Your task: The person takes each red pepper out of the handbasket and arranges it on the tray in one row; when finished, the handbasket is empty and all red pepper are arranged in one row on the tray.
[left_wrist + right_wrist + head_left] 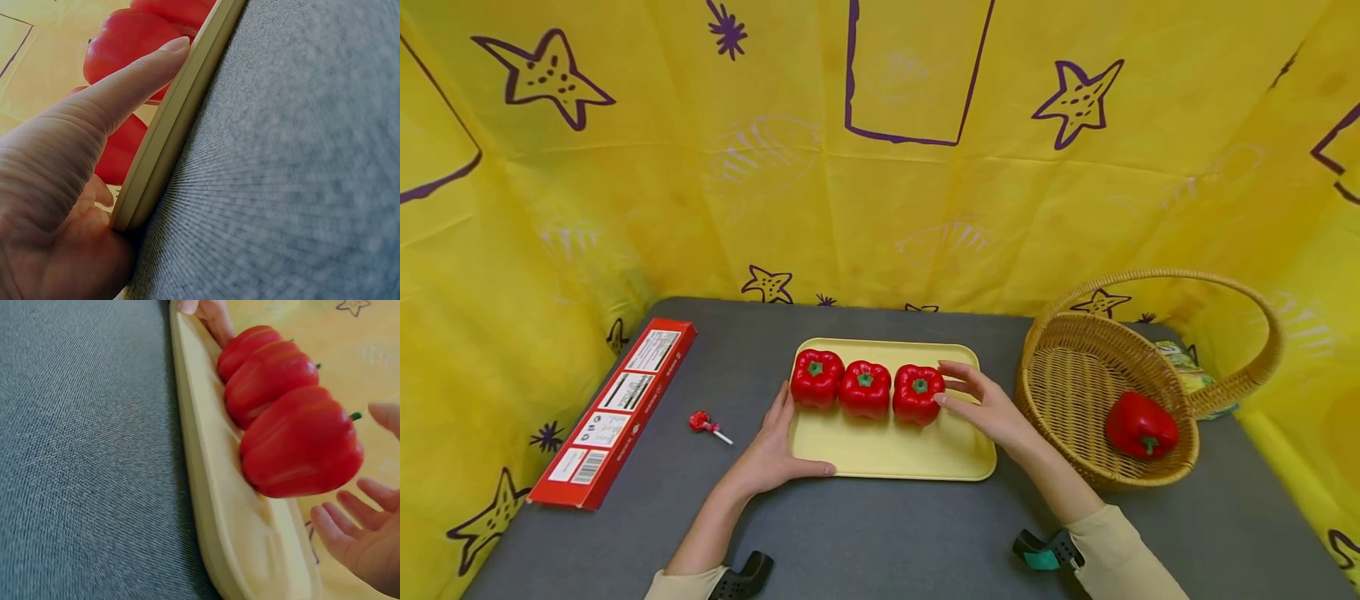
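Observation:
Three red bell peppers stand in a row, stems up, on a pale yellow tray (887,454): a left one (817,379), a middle one (865,389) and a right one (917,395). My left hand (772,457) rests at the tray's front left corner, fingers along the left side; the left wrist view shows the straight thumb (134,87) against the rim. Beside the right pepper is my right hand (988,410), fingers spread. In the right wrist view a gap shows between its fingertips (325,522) and the nearest pepper (303,447).
To the right, a wicker basket (1060,375) with a tall handle holds another red bell pepper (1141,425). Behind it lies a partly hidden green packet (1187,367). On the left are a wrapped red lollipop (702,422) and a long red box (617,408).

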### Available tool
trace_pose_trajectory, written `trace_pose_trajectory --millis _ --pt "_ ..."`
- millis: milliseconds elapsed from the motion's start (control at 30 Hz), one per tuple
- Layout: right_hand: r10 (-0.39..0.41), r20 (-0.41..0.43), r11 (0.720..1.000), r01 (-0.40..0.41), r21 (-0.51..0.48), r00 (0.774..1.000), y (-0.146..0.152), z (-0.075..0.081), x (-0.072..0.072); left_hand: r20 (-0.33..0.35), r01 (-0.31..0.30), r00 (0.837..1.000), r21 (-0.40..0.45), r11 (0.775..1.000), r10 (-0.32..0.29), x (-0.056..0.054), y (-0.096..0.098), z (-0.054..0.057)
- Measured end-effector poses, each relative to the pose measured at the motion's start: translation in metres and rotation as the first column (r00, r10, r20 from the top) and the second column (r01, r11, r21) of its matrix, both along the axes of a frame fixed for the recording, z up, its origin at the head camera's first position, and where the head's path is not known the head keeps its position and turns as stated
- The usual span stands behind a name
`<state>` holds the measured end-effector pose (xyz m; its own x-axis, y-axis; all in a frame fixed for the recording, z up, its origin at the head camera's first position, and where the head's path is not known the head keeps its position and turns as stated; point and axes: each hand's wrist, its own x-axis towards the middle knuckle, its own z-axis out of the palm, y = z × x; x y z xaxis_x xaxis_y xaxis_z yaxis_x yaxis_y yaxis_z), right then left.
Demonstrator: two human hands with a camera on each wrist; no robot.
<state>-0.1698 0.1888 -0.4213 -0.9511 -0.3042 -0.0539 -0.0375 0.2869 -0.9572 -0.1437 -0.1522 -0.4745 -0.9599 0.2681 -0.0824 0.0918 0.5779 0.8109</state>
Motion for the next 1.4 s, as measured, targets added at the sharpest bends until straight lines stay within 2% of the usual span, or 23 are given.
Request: trace_pose_trajectory --millis 233,567,900,1200,1400 --pt "-0.025 -0.076 1.000 0.026 0.013 0.997 0.013 0.010 0.008 -0.018 0.004 1.000 0.000 1.000 -0.004 0.000 -0.001 -0.001" --pt "-0.050 -0.120 0.998 0.053 0.024 0.992 0.034 0.025 0.023 -0.007 0.006 1.000 0.000 1.000 -0.006 0.000 0.000 0.000" --pt "-0.149 -0.154 0.984 0.162 0.073 0.977 0.065 0.040 0.035 0.002 0.003 1.000 -0.007 1.000 -0.003 0.000 0.000 0.000" --pt "-0.174 -0.190 0.977 0.194 0.090 0.966 0.086 0.043 0.041 -0.002 0.001 1.000 -0.004 1.000 -0.001 0.000 0.000 0.000" --pt "-0.189 -0.228 0.957 0.232 0.176 0.955 0.103 0.041 0.046 0.005 0.000 1.000 -0.009 1.000 0.000 0.000 0.000 0.000"
